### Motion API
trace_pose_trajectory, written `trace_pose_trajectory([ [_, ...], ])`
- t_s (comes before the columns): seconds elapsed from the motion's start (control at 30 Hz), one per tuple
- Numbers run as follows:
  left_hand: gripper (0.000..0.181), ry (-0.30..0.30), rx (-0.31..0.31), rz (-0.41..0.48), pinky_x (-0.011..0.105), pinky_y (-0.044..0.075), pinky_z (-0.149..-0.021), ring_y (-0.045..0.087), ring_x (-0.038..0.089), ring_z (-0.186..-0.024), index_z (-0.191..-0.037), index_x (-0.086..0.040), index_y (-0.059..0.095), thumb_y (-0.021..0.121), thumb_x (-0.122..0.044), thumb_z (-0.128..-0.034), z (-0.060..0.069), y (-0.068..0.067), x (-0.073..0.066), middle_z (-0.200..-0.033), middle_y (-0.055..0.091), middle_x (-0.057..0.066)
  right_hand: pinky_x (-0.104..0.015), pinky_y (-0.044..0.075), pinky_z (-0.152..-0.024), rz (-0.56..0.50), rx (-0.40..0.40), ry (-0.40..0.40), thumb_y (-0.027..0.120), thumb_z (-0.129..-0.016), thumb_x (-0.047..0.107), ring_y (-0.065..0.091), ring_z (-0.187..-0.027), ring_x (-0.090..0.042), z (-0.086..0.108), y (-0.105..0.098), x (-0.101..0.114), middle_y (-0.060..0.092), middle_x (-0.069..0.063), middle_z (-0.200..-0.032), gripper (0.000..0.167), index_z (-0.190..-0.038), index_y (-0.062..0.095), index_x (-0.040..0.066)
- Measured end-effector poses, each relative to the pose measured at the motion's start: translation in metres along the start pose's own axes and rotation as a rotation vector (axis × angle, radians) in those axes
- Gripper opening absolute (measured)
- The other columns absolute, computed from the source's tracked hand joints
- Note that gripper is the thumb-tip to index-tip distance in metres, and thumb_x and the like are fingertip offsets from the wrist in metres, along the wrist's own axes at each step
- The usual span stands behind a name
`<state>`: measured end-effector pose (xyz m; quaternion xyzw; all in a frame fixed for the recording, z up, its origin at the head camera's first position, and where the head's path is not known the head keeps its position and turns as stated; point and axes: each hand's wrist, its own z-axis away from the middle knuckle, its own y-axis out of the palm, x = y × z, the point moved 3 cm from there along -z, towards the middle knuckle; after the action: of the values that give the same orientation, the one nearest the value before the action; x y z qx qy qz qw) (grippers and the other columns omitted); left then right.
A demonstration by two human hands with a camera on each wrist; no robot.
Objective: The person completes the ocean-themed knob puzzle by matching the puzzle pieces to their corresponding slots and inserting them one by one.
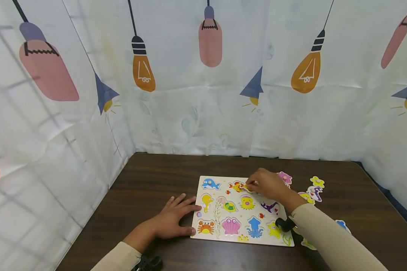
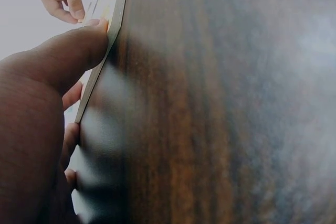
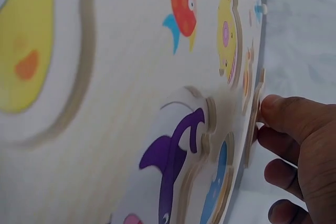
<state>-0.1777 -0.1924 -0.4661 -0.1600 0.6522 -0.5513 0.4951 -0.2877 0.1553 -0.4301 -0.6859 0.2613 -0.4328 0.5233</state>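
Note:
A wooden peg puzzle board point(image 1: 257, 242) with sea-animal pictures lies flat on the dark table. My left hand point(image 1: 174, 219) rests at its left edge with fingers spread. In the left wrist view the thumb point(image 2: 79, 51) lies against the board's rim point(image 2: 100, 72). Over the upper part of the board, near the red and yellow fish point(image 1: 236, 186), my right hand point(image 1: 266, 184) pinches a puzzle piece point(image 3: 254, 124). The right wrist view shows that piece edge-on between thumb and finger, its picture hidden. A purple whale picture point(image 3: 170, 156) appears below the hand in the head view.
Right of the board lie several loose pieces: a pink one point(image 1: 285, 177), a yellow one point(image 1: 317, 182), a purple-and-white one point(image 1: 314, 193) and a blue one point(image 1: 341, 224). My right forearm partly covers others. A printed curtain point(image 1: 196, 113) hangs behind the table point(image 1: 156, 177).

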Motion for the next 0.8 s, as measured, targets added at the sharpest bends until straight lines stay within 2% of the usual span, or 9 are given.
trace_pose_trajectory([
  [0.37,0.071,-0.012,0.014,-0.005,0.066,0.002,-0.119,0.009,0.036,-0.156,-0.153,-0.036,0.048,0.064,-0.066,-0.091,0.001,0.001,0.0,-0.167,0.029,-0.003,-0.037,0.052,-0.076,0.028,0.008,0.0,0.079,-0.092,0.033,0.054,-0.093,-0.012,-0.01,0.007,0.009,0.064,0.016,-0.092,0.008,-0.099,0.082,0.029],
  [0.6,0.07,-0.017,0.01,-0.008,0.066,0.003,-0.119,0.01,0.036,-0.155,-0.152,-0.038,0.048,0.064,-0.067,-0.0902,0.0,0.001,0.001,-0.166,0.029,-0.005,-0.033,0.049,-0.07,0.044,0.0,-0.02,0.078,-0.093,0.034,0.052,-0.09,-0.01,-0.017,0.015,0.012,0.063,0.017,-0.089,0.007,-0.097,0.081,0.029],
  [0.8,0.07,-0.016,0.007,-0.009,0.066,0.002,-0.119,0.011,0.036,-0.155,-0.152,-0.039,0.048,0.064,-0.068,-0.09,0.0,0.002,0.002,-0.166,0.029,-0.005,-0.033,0.05,-0.072,0.039,-0.002,-0.028,0.078,-0.093,0.033,0.053,-0.09,-0.01,-0.021,0.018,0.015,0.063,0.018,-0.088,0.006,-0.096,0.081,0.03],
])
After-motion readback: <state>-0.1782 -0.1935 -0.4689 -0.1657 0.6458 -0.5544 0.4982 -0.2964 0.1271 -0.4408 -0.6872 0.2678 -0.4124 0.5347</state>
